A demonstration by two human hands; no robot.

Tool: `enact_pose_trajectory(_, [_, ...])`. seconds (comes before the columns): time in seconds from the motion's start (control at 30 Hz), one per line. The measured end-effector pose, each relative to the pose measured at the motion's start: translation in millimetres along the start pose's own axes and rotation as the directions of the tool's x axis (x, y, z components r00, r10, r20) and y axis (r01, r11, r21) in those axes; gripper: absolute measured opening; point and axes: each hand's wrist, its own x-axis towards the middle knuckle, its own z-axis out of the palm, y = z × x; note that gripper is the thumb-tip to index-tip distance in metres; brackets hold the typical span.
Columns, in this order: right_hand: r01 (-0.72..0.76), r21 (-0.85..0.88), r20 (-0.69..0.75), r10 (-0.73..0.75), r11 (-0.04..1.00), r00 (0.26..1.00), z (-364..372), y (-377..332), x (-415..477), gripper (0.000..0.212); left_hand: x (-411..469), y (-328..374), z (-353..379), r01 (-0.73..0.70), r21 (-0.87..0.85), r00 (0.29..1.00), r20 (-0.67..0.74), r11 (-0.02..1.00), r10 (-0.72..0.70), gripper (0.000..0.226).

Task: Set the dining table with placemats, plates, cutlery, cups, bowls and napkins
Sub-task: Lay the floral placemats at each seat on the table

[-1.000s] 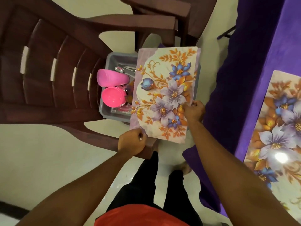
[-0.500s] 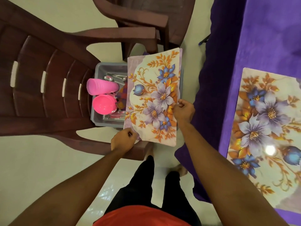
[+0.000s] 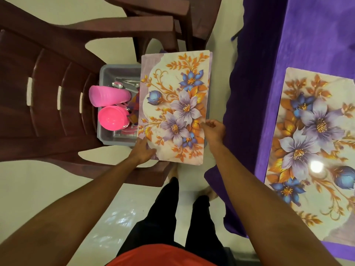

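Two floral mats were in shot. The tub placemat (image 3: pixel 174 106) lay flat across the grey tub (image 3: pixel 107 136) and covered the tub's 3 o'clock side. The tub sat on the seat of the brown chair (image 3: pixel 48 96). We saw a second sheet edge under the mat at its 1 o'clock corner.

The left grip (image 3: pixel 143 150) lay over the mat's 7 o'clock corner with fingers straight and thumb on the print: released, only resting there. The right grip (image 3: pixel 214 129) sat at the mat's 4 o'clock edge, fingers loosely curled and thumb at the edge. We couldn't tell whether it pinched the mat or just touched it.

In the tub's uncovered part, at 9 o'clock of the mat:
- the pink cup (image 3: pixel 109 96) lay on its side
- the pink bowl (image 3: pixel 112 119) sat just beside it at 6 o'clock, mouth down
- the cutlery (image 3: pixel 126 84) lay at 12 o'clock of the cup, partly under the mat

The desk placemat (image 3: pixel 315 143) lay flat on the purple-clothed desk (image 3: pixel 317 35), at 3 o'clock of us and well apart from the tub. It had a glare spot near its 6 o'clock end. A second chair (image 3: pixel 153 8) stood at 12 o'clock, and pale floor (image 3: pixel 38 189) showed at 8 o'clock.
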Motion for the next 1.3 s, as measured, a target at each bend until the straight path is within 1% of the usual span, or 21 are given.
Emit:
enact_pose_trajectory(0.07, [0.01,0.005,-0.013,-0.01,1.0,1.0,2.6,7.2,0.6,0.02,0.3,5.1,6.5,0.022,0.041,0.999,-0.033,0.999,-0.021,0.082])
enact_pose_trajectory(0.13, [0.019,0.019,-0.049,-0.018,1.0,0.999,3.6,8.1,-2.9,0.022,1.1,7.1,9.5,0.052,0.016,0.998,-0.041,0.999,-0.051,0.091])
enact_pose_trajectory(0.23, [0.045,0.03,-0.055,-0.044,0.998,0.998,5.0,9.1,-6.7,0.021,0.5,7.2,11.1,0.038,-0.004,0.999,-0.025,0.999,-0.038,0.101])
enact_pose_trajectory(0.3, [0.083,-0.003,-0.059,-0.083,0.997,0.995,3.8,8.2,-8.2,0.019,-7.3,9.9,10.9,0.011,0.007,0.999,-0.031,1.0,-0.011,0.093])
enact_pose_trajectory(0.4, [0.161,-0.077,-0.07,-0.167,0.984,0.984,0.6,1.7,-13.1,0.014,-19.6,18.7,7.2,-0.017,-0.038,1.0,-0.023,0.999,0.016,0.069])
enact_pose_trajectory(0.43, [0.195,-0.105,-0.059,-0.202,0.975,0.978,-0.5,-0.1,-15.4,0.009,-20.2,19.9,6.7,-0.019,-0.06,1.0,-0.019,0.998,0.018,0.065])
enact_pose_trajectory(0.47, [0.226,-0.132,-0.043,-0.233,0.965,0.972,-1.6,-2.4,-19.0,0.008,-20.5,21.4,5.8,-0.021,-0.078,1.0,-0.021,0.997,0.02,0.064])
enact_pose_trajectory(0.5, [0.252,-0.154,-0.021,-0.258,0.955,0.966,-2.5,-3.7,-22.6,0.013,-20.4,22.4,5.1,-0.03,-0.099,0.999,-0.028,0.995,0.027,0.063])
enact_pose_trajectory(0.57, [0.297,-0.186,0.013,-0.3,0.937,0.954,-4.1,-5.8,-30.0,0.02,-19.9,25.1,3.9,-0.056,-0.144,0.998,-0.038,0.988,0.051,0.064])
enact_pose_trajectory(0.63, [0.327,-0.209,0.014,-0.332,0.922,0.943,-4.3,-5.5,-36.3,0.023,-21.4,30.2,2.4,-0.042,-0.189,0.999,-0.037,0.981,0.036,0.074])
enact_pose_trajectory(0.73, [0.325,-0.217,-0.075,-0.348,0.921,0.935,-1.9,-3.7,-42.7,0.024,-20.7,35.7,0.4,-0.001,-0.241,0.999,-0.043,0.971,-0.01,0.082])
enact_pose_trajectory(0.9, [0.271,-0.208,-0.167,-0.307,0.94,0.937,-7.2,-8.8,-47.6,0.017,-16.5,39.6,-0.3,0.002,-0.266,1.0,-0.023,0.964,-0.009,0.09])
enact_pose_trajectory(1.0, [0.301,-0.225,-0.204,-0.347,0.927,0.915,-16.0,-16.1,-50.8,0.016,-17.4,45.3,-1.7,0.014,-0.284,1.0,-0.023,0.959,-0.021,0.086])
enact_pose_trajectory(1.1, [0.351,-0.213,-0.191,-0.391,0.912,0.9,-26.6,-28.3,-56.4,0.018,-14.8,42.2,-3.9,0.014,-0.345,1.0,-0.019,0.938,-0.022,0.081])
enact_pose_trajectory(1.13, [0.375,-0.219,-0.185,-0.415,0.901,0.891,-30.7,-32.7,-59.5,0.018,-16.9,41.7,-5.5,0.026,-0.366,0.999,-0.02,0.93,-0.035,0.072])
enact_pose_trajectory(1.2, [0.445,-0.179,-0.166,-0.473,0.877,0.865,-39.5,-39.9,-67.2,0.019,-22.8,42.9,-7.9,0.005,-0.4,0.996,-0.078,0.916,-0.04,0.045])
enact_pose_trajectory(1.23, [0.479,-0.137,-0.157,-0.496,0.867,0.854,-44.1,-42.5,-71.0,0.019,-28.9,46.3,-10.4,-0.012,-0.41,0.993,-0.113,0.912,-0.038,0.038])
enact_pose_trajectory(1.3, [0.53,-0.064,-0.153,-0.533,0.845,0.832,-56.0,-48.7,-79.5,0.017,-39.9,54.9,-16.3,-0.043,-0.449,0.988,-0.15,0.893,-0.027,0.035])
